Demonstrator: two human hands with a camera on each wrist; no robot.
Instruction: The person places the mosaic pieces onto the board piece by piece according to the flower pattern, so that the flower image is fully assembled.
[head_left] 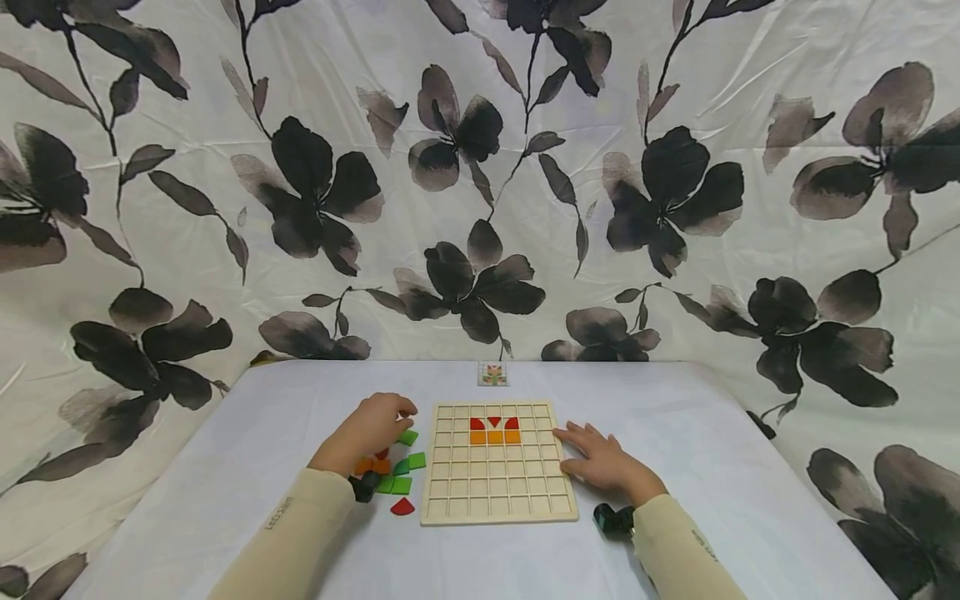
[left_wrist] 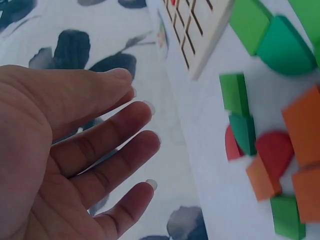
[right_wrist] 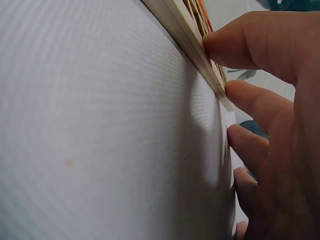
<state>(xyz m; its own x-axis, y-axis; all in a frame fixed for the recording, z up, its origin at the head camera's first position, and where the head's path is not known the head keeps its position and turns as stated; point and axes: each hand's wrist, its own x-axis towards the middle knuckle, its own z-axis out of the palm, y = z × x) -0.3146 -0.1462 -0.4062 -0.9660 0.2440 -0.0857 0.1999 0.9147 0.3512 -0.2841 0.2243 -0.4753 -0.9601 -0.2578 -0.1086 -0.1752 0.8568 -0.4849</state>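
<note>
A pale wooden grid board (head_left: pixel 498 522) lies on the table, with a row of orange squares (head_left: pixel 493 437) and red pieces (head_left: pixel 512 424) above it in its upper cells. My left hand (head_left: pixel 372 427) hovers left of the board over loose pieces, its fingers loosely bent with nothing between them. Beneath and beside it lie green squares (head_left: pixel 401 485), a dark green rounded piece (left_wrist: pixel 287 47), orange squares (left_wrist: pixel 305 125) and a red fan-shaped piece (head_left: pixel 402 507). My right hand (head_left: pixel 603 462) lies at the board's right edge, fingers spread, thumb and index fingertips at the rim.
A small card (head_left: pixel 492 374) with a coloured pattern lies behind the board near the table's far edge. White cloth covers the table (head_left: pixel 652 408). A floral curtain (head_left: pixel 480 167) hangs behind it. Each wrist wears a black camera (head_left: pixel 613 520).
</note>
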